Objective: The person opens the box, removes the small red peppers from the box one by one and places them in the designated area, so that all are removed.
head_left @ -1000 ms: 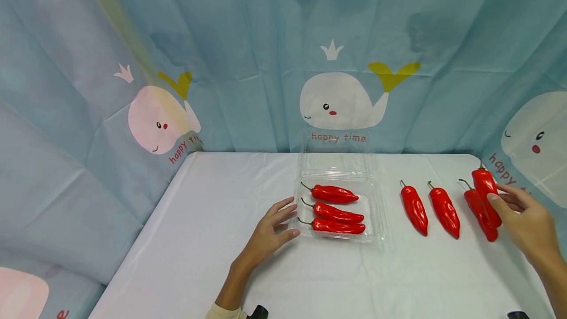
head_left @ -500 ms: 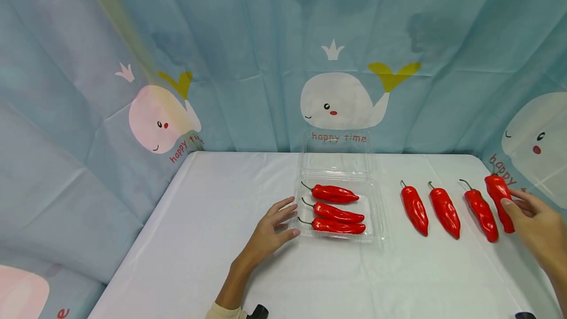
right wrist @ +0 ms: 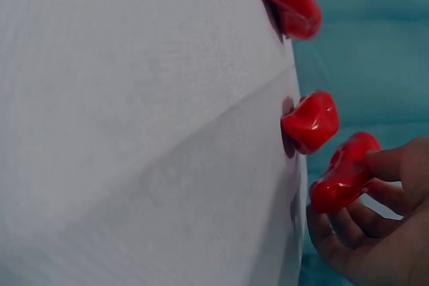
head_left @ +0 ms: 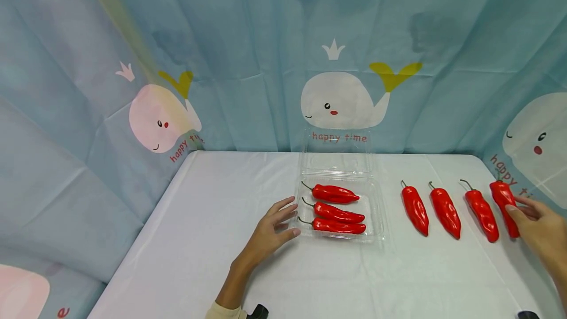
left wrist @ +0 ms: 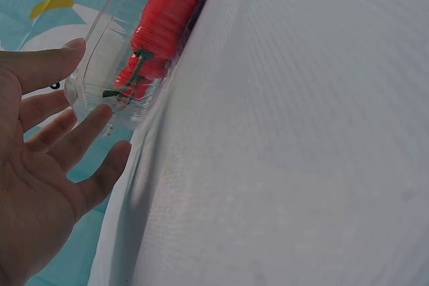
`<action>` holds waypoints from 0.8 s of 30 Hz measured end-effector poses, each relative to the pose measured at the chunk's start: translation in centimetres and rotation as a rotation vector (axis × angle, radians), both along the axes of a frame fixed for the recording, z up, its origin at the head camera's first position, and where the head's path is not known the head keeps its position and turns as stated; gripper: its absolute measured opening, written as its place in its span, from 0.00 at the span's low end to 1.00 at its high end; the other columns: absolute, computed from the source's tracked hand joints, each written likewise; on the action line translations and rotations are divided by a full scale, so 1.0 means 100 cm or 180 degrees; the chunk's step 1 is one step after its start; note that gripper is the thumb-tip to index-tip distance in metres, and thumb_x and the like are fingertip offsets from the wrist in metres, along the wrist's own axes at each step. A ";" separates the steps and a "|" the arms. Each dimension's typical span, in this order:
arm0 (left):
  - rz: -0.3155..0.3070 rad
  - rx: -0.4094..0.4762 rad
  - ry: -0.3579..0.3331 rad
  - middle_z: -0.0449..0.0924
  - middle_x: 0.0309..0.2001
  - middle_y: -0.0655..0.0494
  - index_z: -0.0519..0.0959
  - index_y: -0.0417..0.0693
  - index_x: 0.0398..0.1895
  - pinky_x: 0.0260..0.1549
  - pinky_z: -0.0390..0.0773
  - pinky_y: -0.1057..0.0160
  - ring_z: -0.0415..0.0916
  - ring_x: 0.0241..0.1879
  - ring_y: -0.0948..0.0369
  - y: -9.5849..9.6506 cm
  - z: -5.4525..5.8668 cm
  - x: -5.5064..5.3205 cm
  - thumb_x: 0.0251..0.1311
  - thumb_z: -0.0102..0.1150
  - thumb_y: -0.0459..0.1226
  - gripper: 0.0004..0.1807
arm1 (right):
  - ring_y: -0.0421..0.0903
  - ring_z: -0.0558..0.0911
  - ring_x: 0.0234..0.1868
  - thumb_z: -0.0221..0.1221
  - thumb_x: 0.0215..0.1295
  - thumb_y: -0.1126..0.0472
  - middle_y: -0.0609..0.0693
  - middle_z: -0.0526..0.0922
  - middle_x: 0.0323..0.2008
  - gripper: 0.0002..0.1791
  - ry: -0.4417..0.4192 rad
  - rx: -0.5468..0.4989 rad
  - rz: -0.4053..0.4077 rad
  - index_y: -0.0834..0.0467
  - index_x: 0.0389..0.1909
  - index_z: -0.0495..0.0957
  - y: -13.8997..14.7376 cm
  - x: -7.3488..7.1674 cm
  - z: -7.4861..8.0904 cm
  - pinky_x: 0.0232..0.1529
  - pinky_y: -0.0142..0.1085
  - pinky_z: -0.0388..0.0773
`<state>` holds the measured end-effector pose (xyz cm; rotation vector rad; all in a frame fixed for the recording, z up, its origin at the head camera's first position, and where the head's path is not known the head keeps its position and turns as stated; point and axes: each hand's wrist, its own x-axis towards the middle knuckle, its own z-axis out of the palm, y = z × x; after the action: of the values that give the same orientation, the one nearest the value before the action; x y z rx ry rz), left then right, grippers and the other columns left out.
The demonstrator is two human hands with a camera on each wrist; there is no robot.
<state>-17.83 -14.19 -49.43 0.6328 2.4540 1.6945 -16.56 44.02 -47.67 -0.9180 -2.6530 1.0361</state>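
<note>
My right hand (head_left: 542, 225) pinches a red chili pepper (head_left: 504, 206) between thumb and fingers, close over the right end of the table. In the right wrist view this red pepper (right wrist: 345, 173) hangs just beyond another pepper (right wrist: 312, 122) lying on the cloth. My left hand (head_left: 267, 230) has its fingers spread at the left side of a clear plastic clamshell box (head_left: 376, 210). Seen from the left wrist, the fingertips (left wrist: 100, 113) are right at the box's corner. Inside the box lie three red peppers with green stems, stacked front to back, the middle one (head_left: 338, 212) among them.
Three more peppers lie in a row right of the box: one nearest it (head_left: 415, 210), a second (head_left: 445, 213) and a third (head_left: 482, 215). The box's transparent lid (head_left: 336, 161) stands raised at the back, before a blue whale-print curtain (head_left: 248, 63). White cloth (head_left: 199, 210) covers the table.
My right hand has carried its pepper rightward, from over the third loose pepper to that pepper's right side, and lower. The left hand has stayed at the box.
</note>
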 end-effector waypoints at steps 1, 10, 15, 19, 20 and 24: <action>0.0004 0.0000 -0.0005 0.62 0.81 0.59 0.72 0.44 0.77 0.66 0.79 0.47 0.74 0.73 0.55 0.000 0.000 0.000 0.66 0.72 0.37 0.36 | 0.79 0.65 0.71 0.44 0.87 0.53 0.79 0.54 0.77 0.35 -0.0017 -0.0010 -0.0013 0.64 0.84 0.48 0.001 0.000 -0.001 0.66 0.68 0.68; 0.0013 -0.0014 0.0001 0.62 0.81 0.58 0.72 0.44 0.77 0.66 0.79 0.48 0.74 0.73 0.55 0.000 0.000 0.000 0.66 0.72 0.37 0.37 | 0.77 0.70 0.64 0.47 0.86 0.52 0.80 0.59 0.75 0.36 -0.0194 -0.0012 -0.0087 0.65 0.84 0.48 0.008 -0.005 -0.004 0.40 0.56 0.87; 0.0011 -0.0026 0.0006 0.62 0.81 0.58 0.72 0.44 0.77 0.66 0.79 0.48 0.73 0.73 0.55 0.000 0.000 0.000 0.66 0.72 0.39 0.37 | 0.78 0.70 0.65 0.46 0.86 0.51 0.79 0.57 0.75 0.37 -0.0234 -0.0075 -0.0079 0.65 0.84 0.48 0.012 -0.006 -0.004 0.46 0.59 0.86; 0.0014 -0.0026 0.0010 0.62 0.81 0.58 0.72 0.44 0.77 0.66 0.79 0.47 0.73 0.73 0.55 0.000 0.000 0.000 0.66 0.73 0.39 0.37 | 0.78 0.68 0.67 0.46 0.86 0.51 0.79 0.56 0.76 0.37 -0.0261 -0.0080 -0.0044 0.66 0.83 0.47 0.014 -0.007 -0.004 0.59 0.64 0.75; 0.0018 -0.0024 0.0015 0.62 0.81 0.58 0.72 0.44 0.77 0.66 0.80 0.47 0.73 0.73 0.55 0.000 0.000 0.000 0.66 0.73 0.39 0.37 | 0.78 0.69 0.67 0.46 0.86 0.51 0.79 0.56 0.76 0.37 -0.0273 -0.0081 -0.0034 0.66 0.83 0.47 0.014 -0.007 -0.004 0.58 0.63 0.75; 0.0024 -0.0026 0.0017 0.62 0.81 0.58 0.72 0.44 0.77 0.66 0.80 0.47 0.74 0.73 0.56 0.000 0.001 0.001 0.66 0.72 0.38 0.36 | 0.78 0.68 0.67 0.46 0.85 0.50 0.80 0.56 0.75 0.38 -0.0323 -0.0095 -0.0008 0.66 0.83 0.47 0.015 -0.006 -0.004 0.59 0.64 0.75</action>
<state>-17.77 -14.18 -49.36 0.6288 2.4686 1.6867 -17.20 45.51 -48.09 -1.0056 -2.7241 1.0585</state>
